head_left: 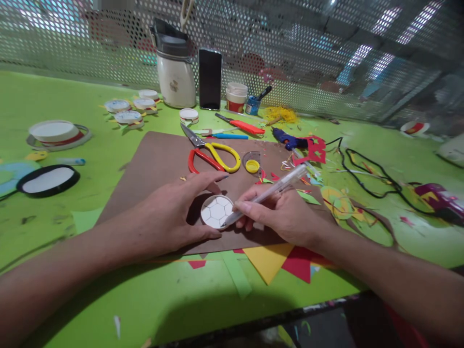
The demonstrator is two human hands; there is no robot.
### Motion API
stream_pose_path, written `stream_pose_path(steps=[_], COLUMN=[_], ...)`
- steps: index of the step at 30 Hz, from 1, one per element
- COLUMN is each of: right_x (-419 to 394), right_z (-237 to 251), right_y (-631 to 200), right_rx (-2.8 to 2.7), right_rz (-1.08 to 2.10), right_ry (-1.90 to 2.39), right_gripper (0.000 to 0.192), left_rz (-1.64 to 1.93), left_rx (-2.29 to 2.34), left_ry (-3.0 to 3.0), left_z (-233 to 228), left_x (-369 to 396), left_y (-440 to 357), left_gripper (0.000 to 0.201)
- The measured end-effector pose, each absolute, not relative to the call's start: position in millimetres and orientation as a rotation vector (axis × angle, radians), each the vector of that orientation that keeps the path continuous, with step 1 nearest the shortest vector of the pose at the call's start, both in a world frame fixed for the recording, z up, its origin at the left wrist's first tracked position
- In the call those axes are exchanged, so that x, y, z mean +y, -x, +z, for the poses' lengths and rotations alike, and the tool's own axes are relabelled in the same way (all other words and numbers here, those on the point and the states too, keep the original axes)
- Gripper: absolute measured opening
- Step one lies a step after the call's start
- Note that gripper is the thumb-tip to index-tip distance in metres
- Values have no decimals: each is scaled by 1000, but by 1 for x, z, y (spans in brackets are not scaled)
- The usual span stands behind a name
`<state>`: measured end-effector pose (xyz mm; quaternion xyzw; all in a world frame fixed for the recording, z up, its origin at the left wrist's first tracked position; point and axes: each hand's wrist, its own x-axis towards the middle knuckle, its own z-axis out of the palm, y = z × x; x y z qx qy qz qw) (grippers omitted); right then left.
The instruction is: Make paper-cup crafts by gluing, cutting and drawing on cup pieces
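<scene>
A small round white disc with black hexagon lines, like a football pattern, lies on a brown board. My left hand steadies it, the thumb at its near edge and the fingers curled round its far side. In my right hand is a clear-barrelled pen, slanted so that its tip meets the disc's lower right edge. Just beyond the disc are scissors with one red and one yellow handle. Beside them sits a yellow cap on a clear protractor-like piece.
Farther back are a red cutter, a blue pen, a glue gun, a phone and a white jug. Several white discs stand back left. Paper scraps lie at the board's front; a black cord runs right.
</scene>
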<state>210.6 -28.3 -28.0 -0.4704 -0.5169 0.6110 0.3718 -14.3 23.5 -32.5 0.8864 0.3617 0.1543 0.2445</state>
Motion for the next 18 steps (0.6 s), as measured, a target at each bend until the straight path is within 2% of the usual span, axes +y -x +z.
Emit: stream_pose_path(steps=[18], right_x=[-26], right_z=[-30], right_y=[-210], right_rx=[-1372], right_rz=[1497], right_ry=[1207], right_gripper=[13], left_rz=[408], left_rx=[1012], left_ry=[-2393], left_z=[-31], left_x=[24], left_y=[12], left_gripper=[75])
